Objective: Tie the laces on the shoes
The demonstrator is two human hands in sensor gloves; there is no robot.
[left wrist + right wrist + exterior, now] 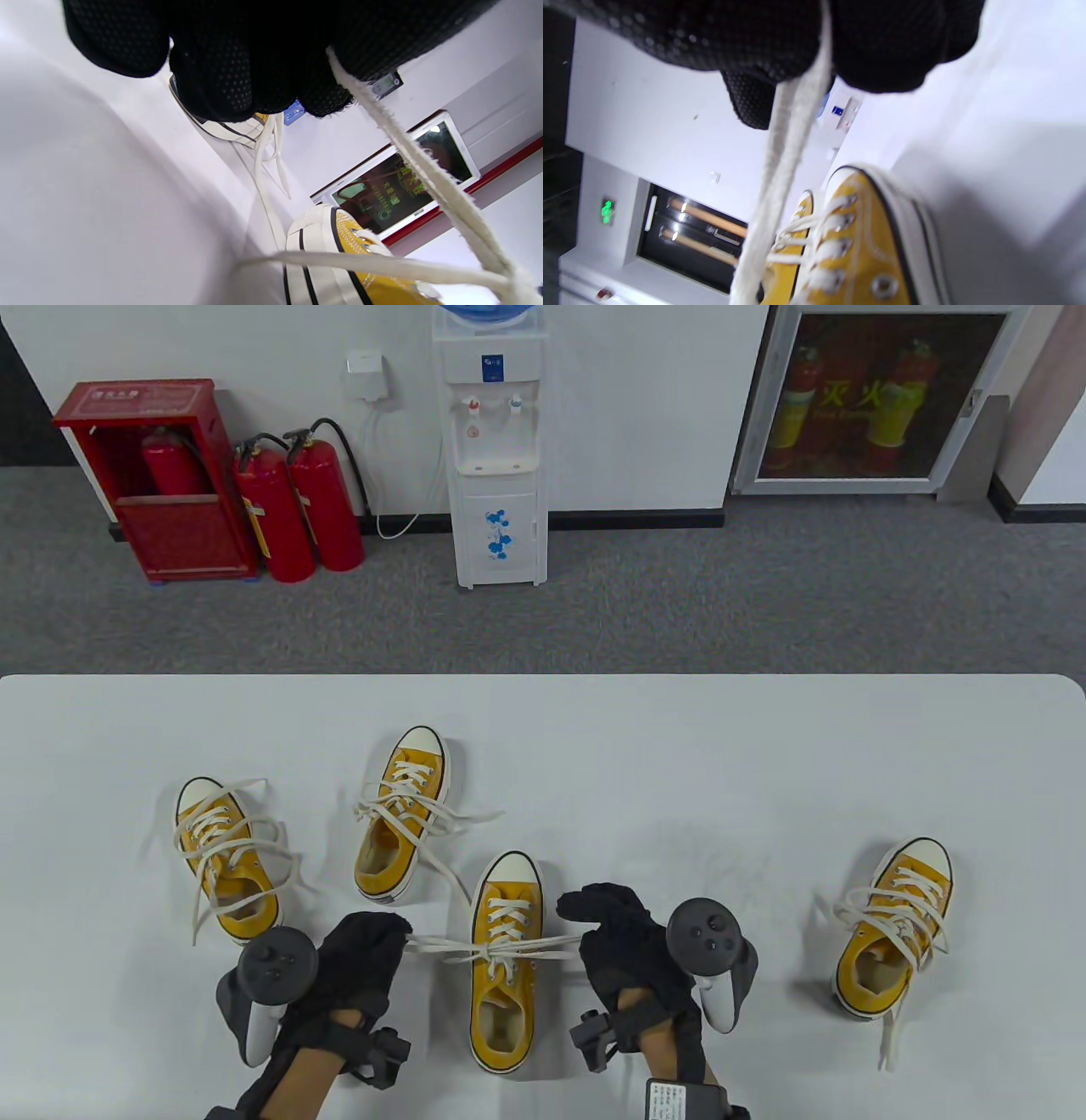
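Observation:
A yellow canvas shoe (506, 959) with white laces stands between my hands, toe pointing away from me. Its laces (501, 947) are crossed in a knot over the tongue and pulled taut sideways. My left hand (366, 950) grips the left lace end (407, 156) in closed fingers. My right hand (612, 937) grips the right lace end (789, 140) in closed fingers. The shoe shows in the left wrist view (339, 254) and the right wrist view (865, 241).
Three more yellow shoes stand on the white table (679, 763): one far left (225, 861), one left of centre (403, 814) whose loose lace trails toward the middle shoe, one at the right (895, 929). Beyond the table's far edge are a water dispenser and fire extinguishers.

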